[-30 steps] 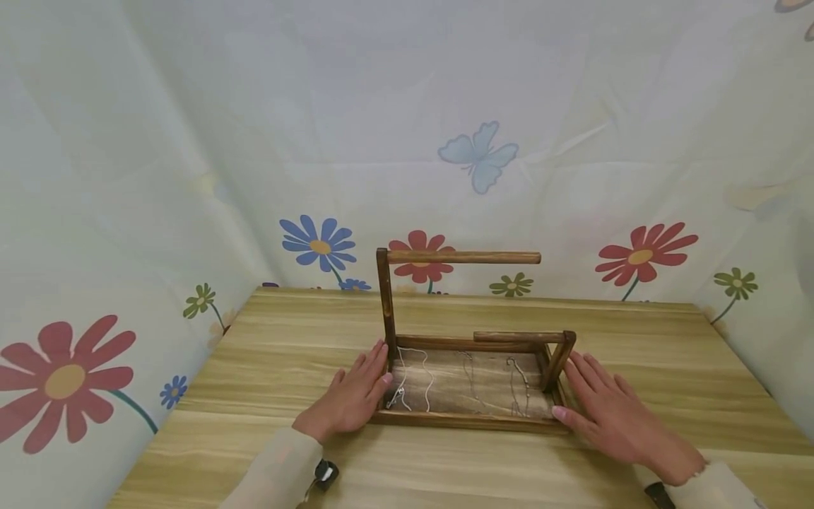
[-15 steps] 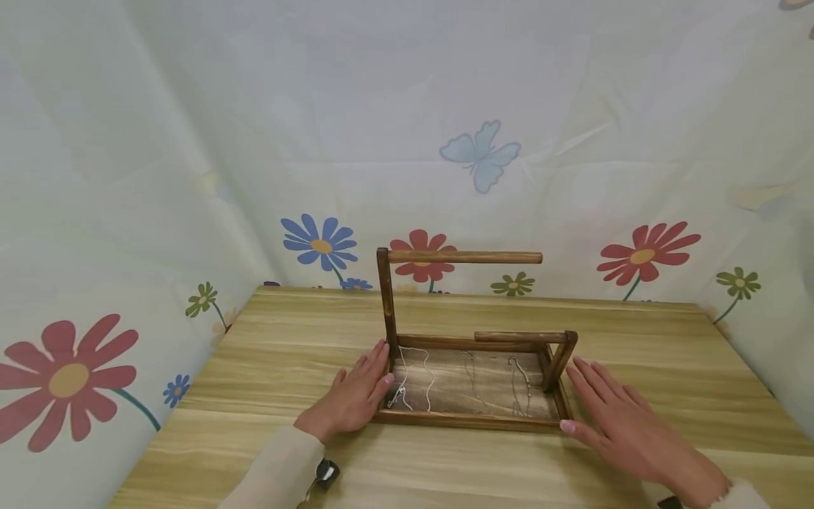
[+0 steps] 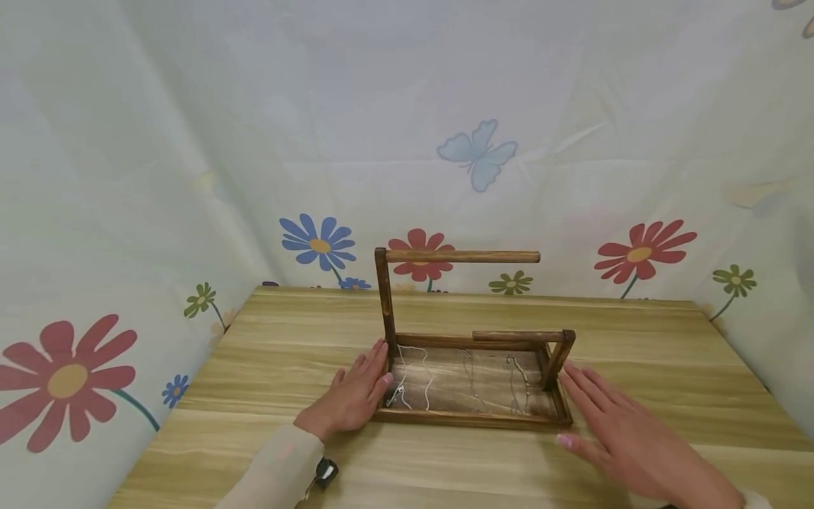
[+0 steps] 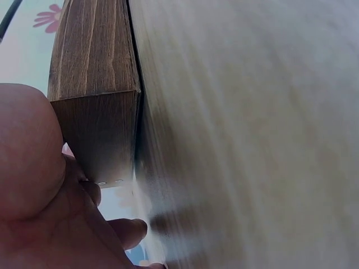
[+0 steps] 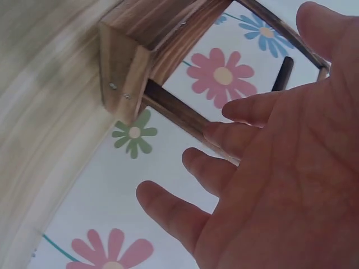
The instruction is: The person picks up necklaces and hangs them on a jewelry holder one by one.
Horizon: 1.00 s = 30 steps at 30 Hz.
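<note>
A dark wooden jewelry stand [image 3: 470, 419] with a tray base stands on the table, one tall arm at its left and a shorter one at its right. Inside the tray lie a silver chain [image 3: 429, 382] at the left and a beaded chain [image 3: 521, 375] at the right, with a thin one between. My left hand [image 3: 352, 396] rests with extended fingers along the tray's left end; its wrist view shows the wooden corner [image 4: 98, 106] against the thumb side. Off the right end, my right hand [image 3: 626, 431] is spread, fingertips near the short post, thumb apart from the tray corner.
The wood-grain table [image 3: 286, 318] extends around the stand on all sides. A pale flowered cloth [image 3: 356, 141] hangs behind and at both sides. A small black device [image 3: 326, 472] sits at the left wrist.
My right hand has drawn back toward me and slightly right, its thumb leaving the tray's front corner. The left hand and the stand have stayed in place.
</note>
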Available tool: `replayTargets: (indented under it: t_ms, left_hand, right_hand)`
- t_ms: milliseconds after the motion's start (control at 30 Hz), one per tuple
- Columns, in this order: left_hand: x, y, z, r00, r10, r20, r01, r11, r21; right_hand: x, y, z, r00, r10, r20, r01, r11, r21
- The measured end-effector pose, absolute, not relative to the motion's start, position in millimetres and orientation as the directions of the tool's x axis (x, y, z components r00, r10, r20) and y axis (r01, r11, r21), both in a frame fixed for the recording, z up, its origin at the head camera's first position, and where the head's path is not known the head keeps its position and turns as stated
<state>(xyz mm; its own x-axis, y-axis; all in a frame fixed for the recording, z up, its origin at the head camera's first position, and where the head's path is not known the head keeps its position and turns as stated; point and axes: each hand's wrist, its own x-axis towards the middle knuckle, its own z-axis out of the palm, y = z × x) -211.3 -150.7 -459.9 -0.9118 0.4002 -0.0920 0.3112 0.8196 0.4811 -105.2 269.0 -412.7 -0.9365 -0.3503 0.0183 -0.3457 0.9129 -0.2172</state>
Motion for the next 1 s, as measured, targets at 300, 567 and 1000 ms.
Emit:
replayTargets:
  t_ms: [300, 567, 1000]
  left_hand:
    - [-215.1, -149.1, -460.5, -0.911, 0.404, -0.081, 0.320, 0.819, 0.477]
    - [-211.0, -150.0, -462.5, -0.914, 0.396, -0.088, 0.309, 0.820, 0.482]
    - [-211.1, -151.5, -463.2, -0.911, 0.403, -0.082, 0.321, 0.822, 0.470]
  right_hand:
    - [-108.3, 257.5, -403.4, -0.919, -0.393, -0.002, -0.384, 0.899, -0.210]
    - [-112.9, 244.4, -403.9, -0.890, -0.456, -0.014, -0.441, 0.867, -0.230]
    - [-126.4, 230.1, -401.3, -0.853, -0.521, -0.037, -0.493, 0.826, -0.275]
